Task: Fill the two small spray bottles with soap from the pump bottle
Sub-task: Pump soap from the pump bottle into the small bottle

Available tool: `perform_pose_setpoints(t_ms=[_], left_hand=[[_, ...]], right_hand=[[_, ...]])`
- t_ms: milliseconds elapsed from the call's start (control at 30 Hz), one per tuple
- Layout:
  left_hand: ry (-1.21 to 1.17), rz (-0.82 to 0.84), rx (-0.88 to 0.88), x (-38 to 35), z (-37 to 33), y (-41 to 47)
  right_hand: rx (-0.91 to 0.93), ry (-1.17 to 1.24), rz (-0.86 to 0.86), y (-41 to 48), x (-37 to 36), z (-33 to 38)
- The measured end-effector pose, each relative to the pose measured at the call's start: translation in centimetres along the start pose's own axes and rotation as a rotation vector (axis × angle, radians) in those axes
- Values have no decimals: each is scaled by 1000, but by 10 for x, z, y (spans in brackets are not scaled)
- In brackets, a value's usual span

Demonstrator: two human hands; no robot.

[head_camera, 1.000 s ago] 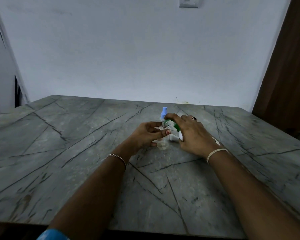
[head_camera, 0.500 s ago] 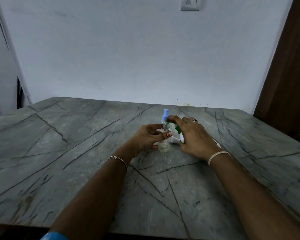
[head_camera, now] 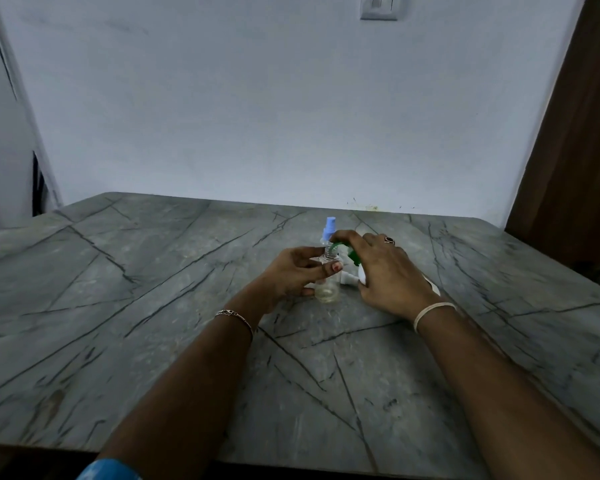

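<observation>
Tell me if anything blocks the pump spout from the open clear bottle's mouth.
Nothing visible does. The green spout sits at the neck of the clear bottle, which the left hand holds; the blue-capped bottle stands behind, out of the path.

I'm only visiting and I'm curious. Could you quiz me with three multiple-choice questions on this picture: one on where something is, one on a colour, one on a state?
1. Where does the blue-capped spray bottle stand?
A. just beyond the hands
B. nearest the camera
C. far off to the left

2. What colour is the pump head under the right hand?
A. red
B. green
C. yellow

3. How is the clear bottle in the left hand?
A. lying on its side
B. capped in blue
C. upright, neck uncapped

Answers:
1 A, its blue cap shows above the hands on their far side.
2 B, green plastic shows at the front of that hand.
3 C, its bare threaded neck points up.
</observation>
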State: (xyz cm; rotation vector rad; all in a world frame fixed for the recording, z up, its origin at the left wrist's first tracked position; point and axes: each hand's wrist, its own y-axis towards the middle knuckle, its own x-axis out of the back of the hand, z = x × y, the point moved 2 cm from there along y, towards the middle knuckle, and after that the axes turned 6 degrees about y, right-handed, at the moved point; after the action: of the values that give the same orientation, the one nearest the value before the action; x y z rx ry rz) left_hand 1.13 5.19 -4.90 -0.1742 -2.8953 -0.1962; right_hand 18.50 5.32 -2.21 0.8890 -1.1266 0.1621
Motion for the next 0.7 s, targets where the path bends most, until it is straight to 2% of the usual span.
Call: perform_pose_setpoints(t_ms=[700], left_hand=[[75,-71,-34,-2,-1,-1]], right_hand=[[5,-57,2,-2,3,5]])
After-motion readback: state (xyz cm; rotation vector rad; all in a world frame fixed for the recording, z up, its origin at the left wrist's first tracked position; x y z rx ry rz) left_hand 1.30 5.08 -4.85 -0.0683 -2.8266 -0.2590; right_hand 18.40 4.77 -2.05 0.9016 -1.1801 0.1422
